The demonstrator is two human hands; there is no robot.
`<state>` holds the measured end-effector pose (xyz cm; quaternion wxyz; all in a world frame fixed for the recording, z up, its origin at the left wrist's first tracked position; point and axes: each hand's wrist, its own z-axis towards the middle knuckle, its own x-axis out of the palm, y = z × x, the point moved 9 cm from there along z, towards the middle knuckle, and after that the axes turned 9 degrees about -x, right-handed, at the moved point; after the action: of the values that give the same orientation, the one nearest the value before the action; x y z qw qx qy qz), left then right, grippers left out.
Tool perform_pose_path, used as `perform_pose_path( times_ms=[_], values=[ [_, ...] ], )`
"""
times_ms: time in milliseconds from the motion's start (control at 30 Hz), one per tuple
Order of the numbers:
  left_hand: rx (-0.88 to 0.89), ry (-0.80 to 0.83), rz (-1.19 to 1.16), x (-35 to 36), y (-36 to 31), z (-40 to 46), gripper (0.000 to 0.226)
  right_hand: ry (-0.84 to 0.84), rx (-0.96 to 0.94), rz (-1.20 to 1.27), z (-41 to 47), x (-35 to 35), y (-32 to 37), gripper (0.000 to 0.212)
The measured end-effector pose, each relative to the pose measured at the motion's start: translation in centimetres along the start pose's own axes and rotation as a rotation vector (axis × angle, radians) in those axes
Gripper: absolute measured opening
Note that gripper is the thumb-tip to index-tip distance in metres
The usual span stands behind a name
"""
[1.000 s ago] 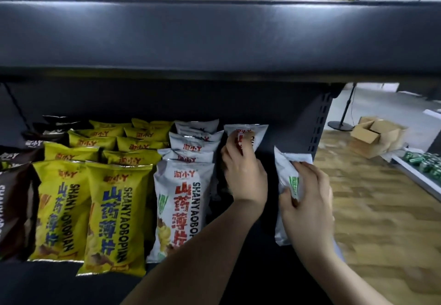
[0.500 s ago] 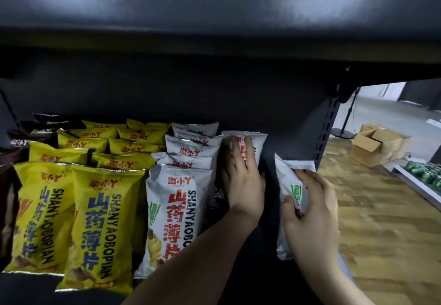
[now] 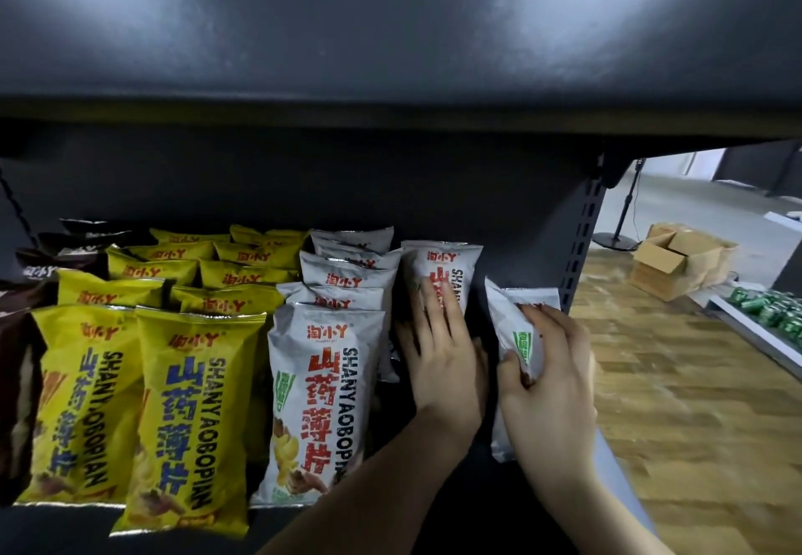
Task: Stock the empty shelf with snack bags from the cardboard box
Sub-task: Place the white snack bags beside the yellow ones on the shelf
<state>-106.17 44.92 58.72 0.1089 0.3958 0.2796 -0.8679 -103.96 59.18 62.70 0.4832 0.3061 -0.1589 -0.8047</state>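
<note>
Left hand (image 3: 440, 350) lies flat, fingers straight, against the rear white bag (image 3: 442, 270) on the shelf (image 3: 434, 489). Right hand (image 3: 549, 376) grips another white bag (image 3: 518, 328) at the shelf's right edge, beside the upright (image 3: 581, 242); dark gap between the two.

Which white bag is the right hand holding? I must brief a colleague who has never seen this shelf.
Find the dark shelf stocked with yellow and white snack bags. At its right end, near the perforated upright, the right hand grips one white bag. Unlike the neighbouring white bags, it stands alone, turned edge-on, apart from the rows.
</note>
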Motion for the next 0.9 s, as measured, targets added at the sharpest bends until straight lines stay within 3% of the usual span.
perform_pose_path(
  times_ms=[233,367,467,567,633,767,900],
  values=[
    [-0.023,0.096,-0.065,0.9,0.4,1.2,0.078,-0.016,-0.092,0.05,0.3,1.2,1.4,0.045],
    [0.08,0.141,-0.209,-1.0,0.5,-0.3,0.075,-0.006,-0.108,0.074,1.3,1.6,2.0,0.046],
    [0.045,0.097,-0.381,-4.1,1.7,-2.1,0.057,-0.001,-0.097,0.08,2.0,2.3,2.7,0.046],
    [0.013,0.139,-0.44,-6.0,2.6,-4.1,0.055,0.04,-0.129,0.082,2.3,3.6,3.7,0.047],
    [0.089,0.174,-0.375,-7.1,2.1,-4.9,0.062,0.059,-0.152,0.084,2.4,4.5,4.2,0.047],
    [0.071,0.428,-0.373,-5.2,2.5,-4.5,0.085,0.136,-0.149,0.123,2.0,6.5,4.4,0.049],
    [0.066,0.397,-0.459,-5.8,2.2,-4.1,0.082,0.271,-0.059,0.148,1.7,8.3,3.8,0.061]
  ],
)
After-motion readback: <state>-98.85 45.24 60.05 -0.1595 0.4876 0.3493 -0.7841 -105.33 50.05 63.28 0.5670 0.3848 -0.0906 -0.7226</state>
